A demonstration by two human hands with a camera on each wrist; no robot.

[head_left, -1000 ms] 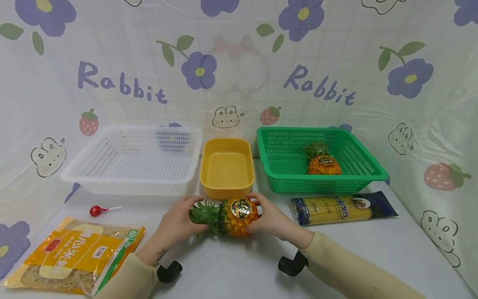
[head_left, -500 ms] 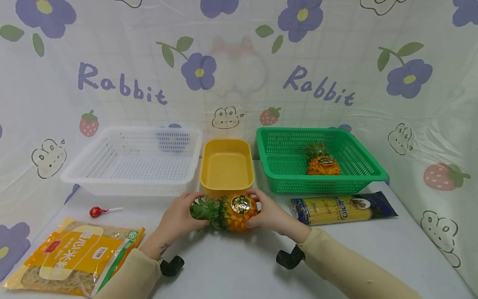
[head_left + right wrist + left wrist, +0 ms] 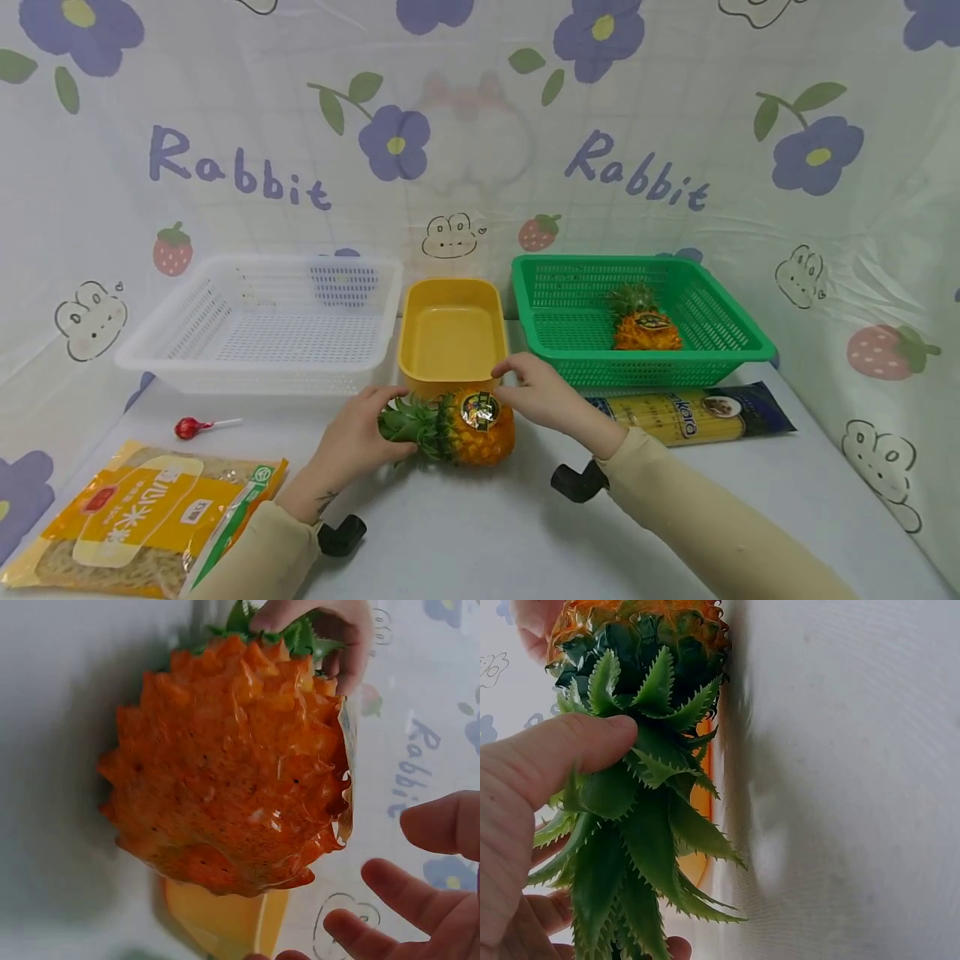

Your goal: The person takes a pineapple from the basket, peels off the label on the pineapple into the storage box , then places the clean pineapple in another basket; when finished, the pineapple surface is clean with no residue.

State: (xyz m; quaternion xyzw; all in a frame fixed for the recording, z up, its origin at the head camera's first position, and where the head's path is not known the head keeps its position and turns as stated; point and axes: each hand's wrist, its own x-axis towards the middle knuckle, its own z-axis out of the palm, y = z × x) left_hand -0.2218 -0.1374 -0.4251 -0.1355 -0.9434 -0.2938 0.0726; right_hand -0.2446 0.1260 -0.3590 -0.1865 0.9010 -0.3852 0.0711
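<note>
A small orange pineapple [image 3: 480,437] with a shiny sticker and a green crown lies on its side on the white table, in front of the yellow tub. My left hand [image 3: 358,437] grips it by the crown. In the left wrist view, the thumb [image 3: 570,754] lies across the leaves [image 3: 637,840] and the other fingers are partly hidden behind them. Just past the fruit's right end is my right hand [image 3: 546,398], holding nothing. The right wrist view shows a gap between its spread fingers [image 3: 397,900] and the pineapple's base [image 3: 217,787].
Behind stand a white basket [image 3: 255,364], a yellow tub [image 3: 452,371] and a green basket [image 3: 645,357] with another pineapple [image 3: 648,329] inside. A spaghetti pack [image 3: 690,414] lies at right. At left lie a red lollipop [image 3: 193,427] and a bag of rice noodles [image 3: 138,521].
Both hands held the pineapple earlier, and it shifted slightly toward the tub. Since then my right hand has let go and lifted up and away to the right. The left keeps its grip.
</note>
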